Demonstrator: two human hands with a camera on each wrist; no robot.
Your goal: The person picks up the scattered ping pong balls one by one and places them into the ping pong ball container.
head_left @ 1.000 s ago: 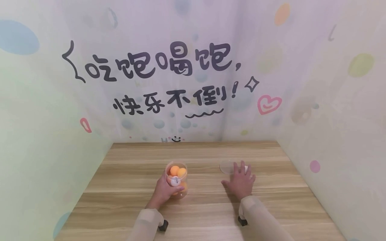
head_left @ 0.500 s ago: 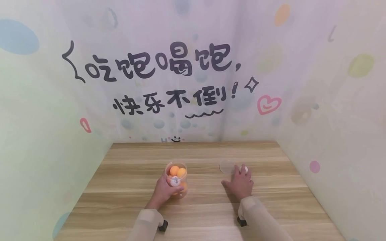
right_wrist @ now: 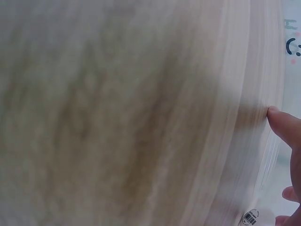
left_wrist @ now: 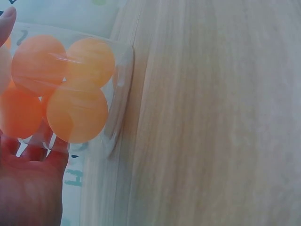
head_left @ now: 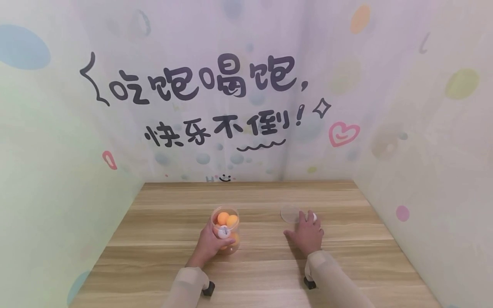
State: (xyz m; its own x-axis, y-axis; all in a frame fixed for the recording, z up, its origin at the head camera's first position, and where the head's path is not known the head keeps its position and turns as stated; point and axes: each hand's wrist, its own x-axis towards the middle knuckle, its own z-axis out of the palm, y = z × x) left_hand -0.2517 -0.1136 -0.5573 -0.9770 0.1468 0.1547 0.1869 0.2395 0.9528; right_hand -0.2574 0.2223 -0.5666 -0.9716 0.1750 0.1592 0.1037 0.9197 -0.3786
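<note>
My left hand (head_left: pixel 211 243) grips a clear plastic tub (head_left: pixel 231 246), its thumb across the near side. Inside are several orange table tennis balls (left_wrist: pixel 77 113) and a white one (head_left: pixel 224 232). In the left wrist view, fingers show behind the clear wall. On the right, my right hand (head_left: pixel 307 234) is low over the table, thumb spread out to the left. Its fingers partly cover another white table tennis ball (head_left: pixel 315 217). The right wrist view shows this white ball (right_wrist: pixel 254 217) with a dark printed mark, fingertips close beside it and the thumb well apart.
A round clear lid (head_left: pixel 289 214) lies on the wooden table (head_left: pixel 262 273), just left of the right fingers. Printed walls (head_left: pixel 246 162) stand at the back and on both sides of the table.
My right hand's spread fingers have drawn together and bent down near the white ball, mostly in the first half second. My left hand and the tub have stayed in place.
</note>
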